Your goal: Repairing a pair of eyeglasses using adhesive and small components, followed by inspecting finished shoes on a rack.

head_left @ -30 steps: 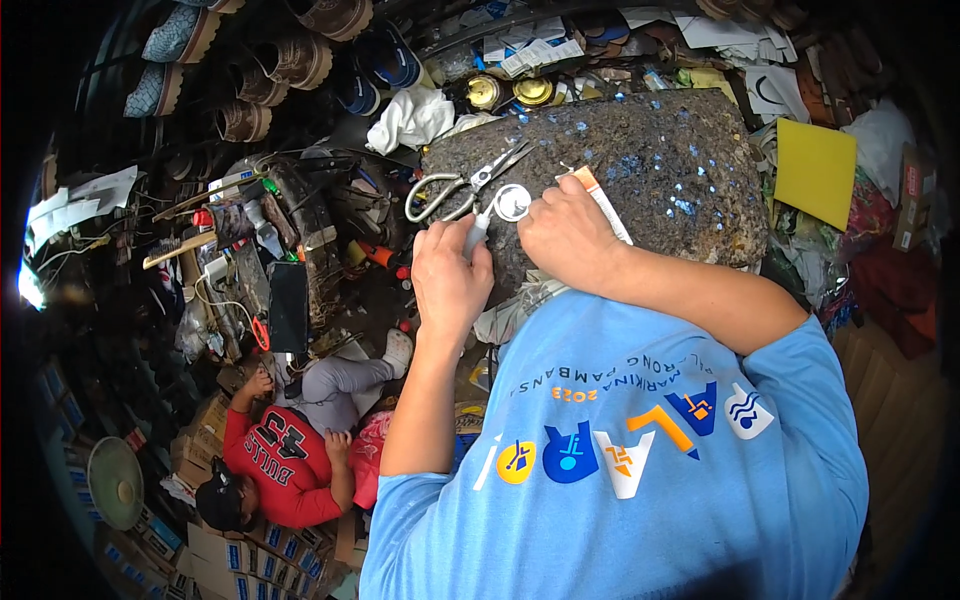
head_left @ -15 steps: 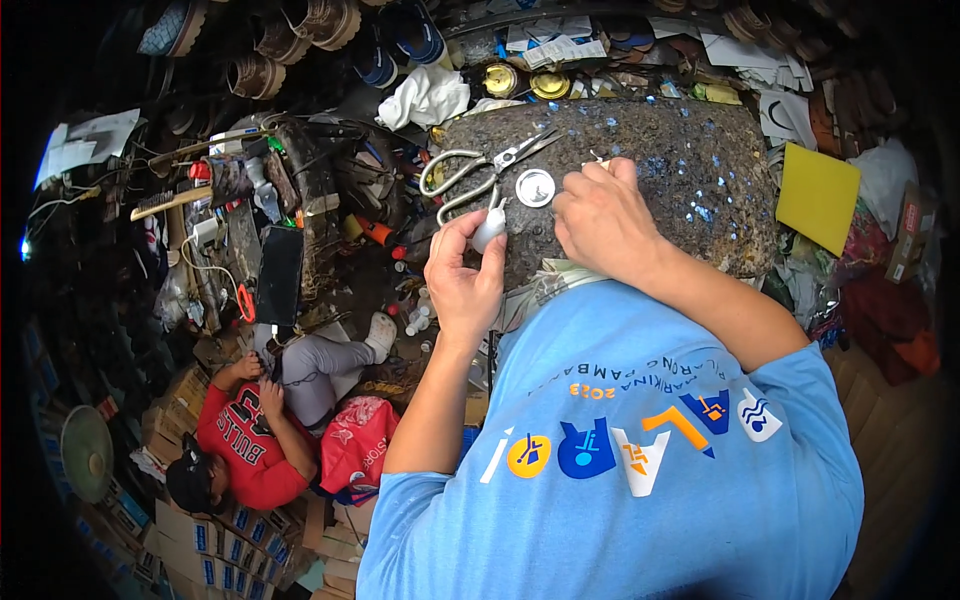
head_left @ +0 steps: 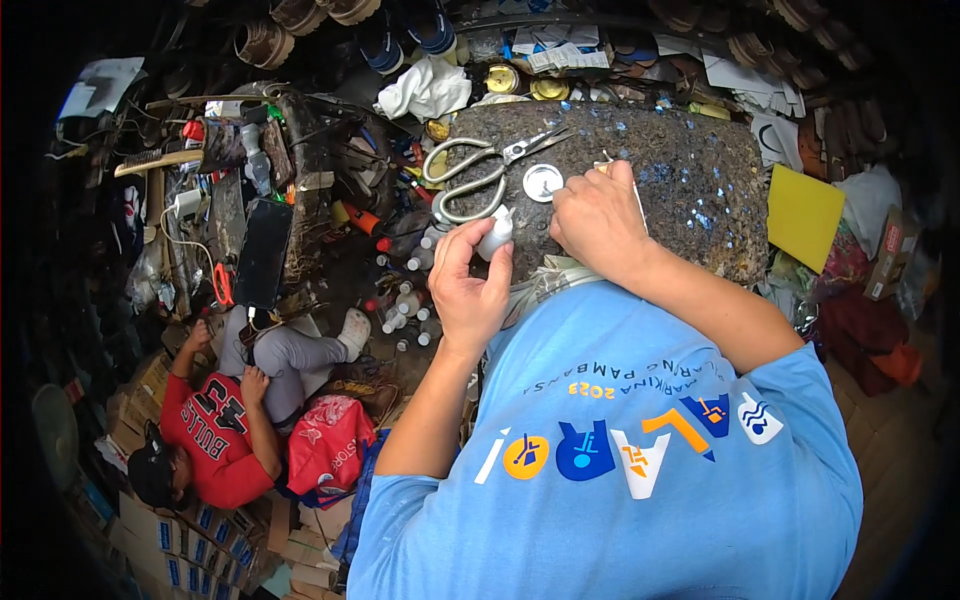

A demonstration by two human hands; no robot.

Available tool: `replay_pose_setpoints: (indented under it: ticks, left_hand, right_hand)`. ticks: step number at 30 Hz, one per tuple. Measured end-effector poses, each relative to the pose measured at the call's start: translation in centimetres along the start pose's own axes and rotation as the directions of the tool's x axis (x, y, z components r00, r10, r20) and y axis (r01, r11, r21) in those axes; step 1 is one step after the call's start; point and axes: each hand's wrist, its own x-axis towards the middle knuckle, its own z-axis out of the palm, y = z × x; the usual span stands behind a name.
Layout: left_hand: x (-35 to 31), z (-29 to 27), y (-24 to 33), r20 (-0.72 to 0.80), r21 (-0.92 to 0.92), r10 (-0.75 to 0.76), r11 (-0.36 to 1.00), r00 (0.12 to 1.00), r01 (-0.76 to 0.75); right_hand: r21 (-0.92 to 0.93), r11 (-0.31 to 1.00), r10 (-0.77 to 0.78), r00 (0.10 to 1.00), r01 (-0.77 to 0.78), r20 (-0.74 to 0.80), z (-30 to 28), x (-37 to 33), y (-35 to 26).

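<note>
My left hand (head_left: 467,290) pinches a small white squeeze bottle (head_left: 495,236) between thumb and fingers, its narrow tip pointing up. Just beyond it, on the dark, worn work surface (head_left: 690,150), lies a round white lid-like dish (head_left: 543,183) with a dark, shiny patch inside. A pair of large metal scissors (head_left: 505,155) rests beside the dish, handles to the left and blades toward the far right. My right hand (head_left: 603,215) is closed, resting on the surface right of the dish. A thin pale tip pokes out past its fingers; the rest of what it holds is hidden.
Small bottles (head_left: 405,310) crowd the space left of my left forearm. A yellow sheet (head_left: 804,217) is at the right edge. White cloth (head_left: 427,90) and open tins (head_left: 502,79) sit at the back. A person in a red shirt (head_left: 215,430) sits at lower left.
The view has shifted slightly. Both my hands keep their grips near the dish, with the bottle still in the left. The seated person's hands have moved apart.
</note>
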Motion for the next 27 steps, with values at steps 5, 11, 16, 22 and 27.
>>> replay_pose_setpoints:
  ticks: [5,11,16,22,27]
  left_hand:
    - [-0.6,-0.1,-0.1,-0.016,-0.025,-0.012,1.0,1.0,0.012]
    - [-0.9,0.0,-0.1,-0.021,-0.023,-0.002,1.0,1.0,0.002]
    - [-1.2,0.1,-0.4,-0.034,-0.047,0.019,0.999,0.999,-0.021]
    - [-1.3,0.1,-0.3,-0.021,-0.042,0.002,0.999,1.0,-0.003]
    - [-1.5,0.3,-0.2,-0.018,-0.026,0.005,1.0,1.0,-0.005]
  right_hand:
    - [0.075,0.996,0.05,0.999,-0.051,0.013,-0.4,-0.1,0.0]
    - [0.031,0.997,0.068,0.996,-0.07,0.058,-0.5,0.4,-0.3]
    - [0.022,0.999,0.04,0.998,-0.041,0.047,-0.3,0.1,-0.1]
    - [0.056,0.998,0.002,0.998,0.002,-0.062,0.2,-0.3,0.0]
    - [-0.006,1.0,-0.017,0.999,0.017,-0.034,0.7,-0.2,-0.2]
